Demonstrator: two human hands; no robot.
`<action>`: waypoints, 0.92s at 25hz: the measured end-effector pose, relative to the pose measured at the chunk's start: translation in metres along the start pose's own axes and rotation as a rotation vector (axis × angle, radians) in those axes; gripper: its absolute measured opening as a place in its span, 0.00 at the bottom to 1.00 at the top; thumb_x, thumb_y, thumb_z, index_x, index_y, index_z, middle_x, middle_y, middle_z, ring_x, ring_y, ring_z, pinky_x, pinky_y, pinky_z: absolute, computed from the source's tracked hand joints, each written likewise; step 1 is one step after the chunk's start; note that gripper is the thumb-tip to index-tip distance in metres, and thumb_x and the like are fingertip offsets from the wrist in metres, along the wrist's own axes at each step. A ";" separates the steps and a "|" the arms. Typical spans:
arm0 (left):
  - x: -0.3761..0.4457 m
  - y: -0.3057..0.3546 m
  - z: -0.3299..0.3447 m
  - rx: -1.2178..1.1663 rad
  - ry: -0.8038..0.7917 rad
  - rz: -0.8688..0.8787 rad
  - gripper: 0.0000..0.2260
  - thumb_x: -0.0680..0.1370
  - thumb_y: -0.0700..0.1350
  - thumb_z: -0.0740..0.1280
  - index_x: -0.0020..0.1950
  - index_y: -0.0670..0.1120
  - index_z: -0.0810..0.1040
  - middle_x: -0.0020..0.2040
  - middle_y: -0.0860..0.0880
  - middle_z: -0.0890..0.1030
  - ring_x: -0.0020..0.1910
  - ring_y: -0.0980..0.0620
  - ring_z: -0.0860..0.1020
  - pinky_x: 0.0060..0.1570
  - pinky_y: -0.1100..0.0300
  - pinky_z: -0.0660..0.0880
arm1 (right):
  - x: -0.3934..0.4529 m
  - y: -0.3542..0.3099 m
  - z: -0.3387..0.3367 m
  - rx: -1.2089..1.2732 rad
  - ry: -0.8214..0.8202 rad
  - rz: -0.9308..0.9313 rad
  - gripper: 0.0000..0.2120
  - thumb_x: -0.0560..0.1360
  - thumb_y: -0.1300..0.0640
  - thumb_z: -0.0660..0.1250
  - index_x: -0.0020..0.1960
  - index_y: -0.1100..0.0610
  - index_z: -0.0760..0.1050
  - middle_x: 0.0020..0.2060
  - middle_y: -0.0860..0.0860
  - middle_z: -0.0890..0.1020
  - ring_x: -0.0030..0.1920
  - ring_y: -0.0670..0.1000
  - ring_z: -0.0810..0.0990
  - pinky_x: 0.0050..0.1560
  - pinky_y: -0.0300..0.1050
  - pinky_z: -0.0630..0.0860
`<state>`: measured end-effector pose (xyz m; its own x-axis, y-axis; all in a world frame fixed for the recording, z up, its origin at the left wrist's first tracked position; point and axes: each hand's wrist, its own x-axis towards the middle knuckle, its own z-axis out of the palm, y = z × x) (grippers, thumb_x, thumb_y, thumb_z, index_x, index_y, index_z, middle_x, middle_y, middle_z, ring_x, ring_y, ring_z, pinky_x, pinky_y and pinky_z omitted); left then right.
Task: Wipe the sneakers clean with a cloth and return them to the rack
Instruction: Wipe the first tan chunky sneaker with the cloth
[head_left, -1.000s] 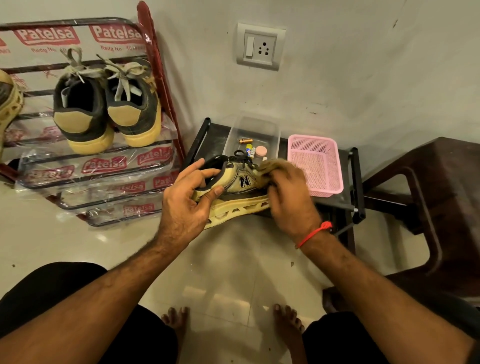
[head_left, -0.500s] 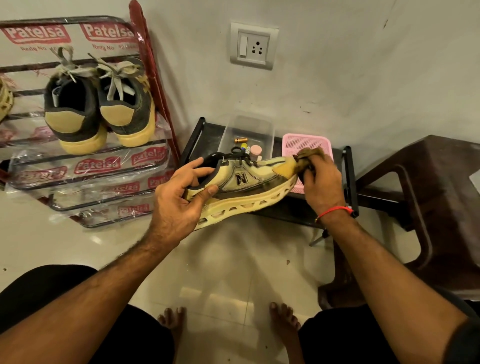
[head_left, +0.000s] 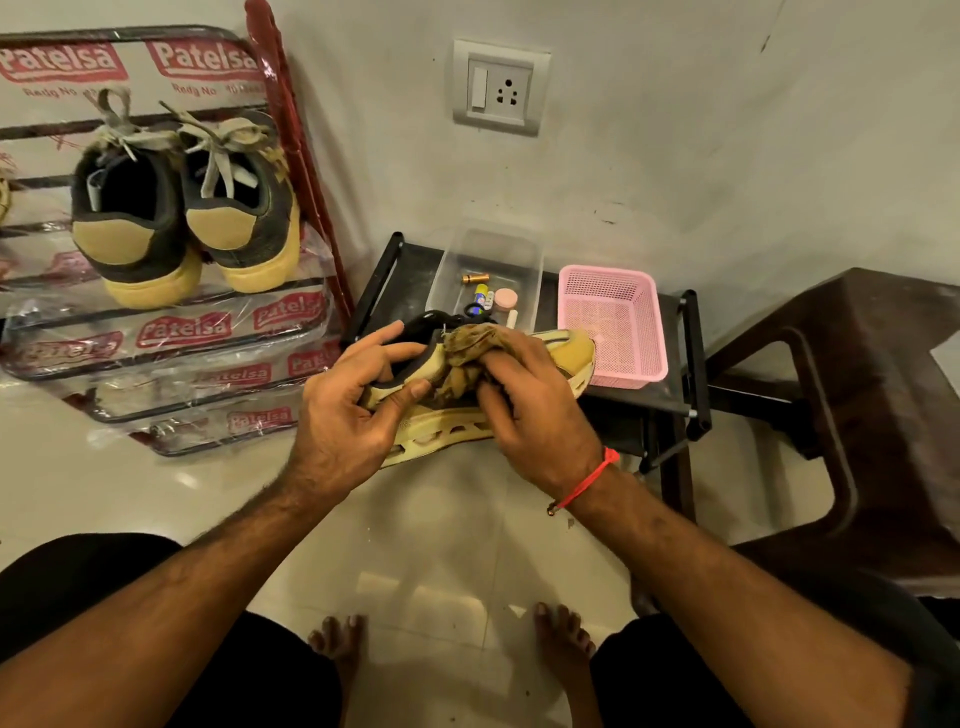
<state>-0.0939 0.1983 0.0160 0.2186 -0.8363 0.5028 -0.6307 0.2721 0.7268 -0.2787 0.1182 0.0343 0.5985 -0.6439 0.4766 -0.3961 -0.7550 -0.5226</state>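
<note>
A tan and black sneaker (head_left: 576, 353) with a thick cream sole is held in the air in front of me, toe pointing right. My left hand (head_left: 348, 421) grips its heel end, thumb on the side. My right hand (head_left: 530, 410) holds a crumpled brown cloth (head_left: 465, 358) and presses it against the middle of the shoe's side. A pair of dark sneakers (head_left: 187, 218) with tan heels and yellow soles stands on the plastic-wrapped shoe rack (head_left: 171, 332) at the left. The held shoe's logo is hidden by the cloth.
Behind the shoe a low black stand (head_left: 691, 358) carries a clear box (head_left: 488, 260) of small items and a pink basket (head_left: 613, 322). A dark brown plastic chair (head_left: 857, 395) stands at the right. My bare feet rest on the glossy tile floor (head_left: 431, 561).
My right hand has brought the cloth back from the shoe's toe to the middle of its side. The left hand keeps its grip on the heel.
</note>
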 end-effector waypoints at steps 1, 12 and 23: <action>0.001 -0.001 0.000 0.001 -0.005 0.008 0.12 0.76 0.39 0.74 0.57 0.36 0.82 0.65 0.57 0.77 0.69 0.46 0.77 0.63 0.50 0.79 | 0.004 0.008 -0.007 -0.007 -0.013 -0.014 0.16 0.75 0.66 0.62 0.61 0.64 0.78 0.60 0.59 0.79 0.62 0.52 0.74 0.69 0.38 0.66; 0.002 0.004 0.002 0.038 -0.096 0.149 0.11 0.77 0.38 0.72 0.60 0.37 0.83 0.60 0.49 0.82 0.73 0.47 0.73 0.63 0.53 0.79 | 0.007 0.063 -0.038 -0.182 -0.186 0.522 0.16 0.73 0.70 0.64 0.54 0.55 0.80 0.53 0.54 0.78 0.54 0.57 0.76 0.62 0.56 0.75; -0.003 -0.002 0.013 -0.103 -0.045 -0.091 0.14 0.75 0.46 0.73 0.56 0.40 0.81 0.60 0.50 0.82 0.68 0.46 0.78 0.66 0.48 0.77 | -0.004 -0.011 0.000 -0.054 0.015 -0.075 0.15 0.76 0.66 0.61 0.61 0.65 0.78 0.61 0.62 0.77 0.63 0.59 0.74 0.69 0.48 0.69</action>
<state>-0.1032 0.1938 0.0070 0.2367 -0.8796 0.4128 -0.5294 0.2395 0.8139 -0.2774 0.1290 0.0379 0.6177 -0.5864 0.5239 -0.3873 -0.8067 -0.4463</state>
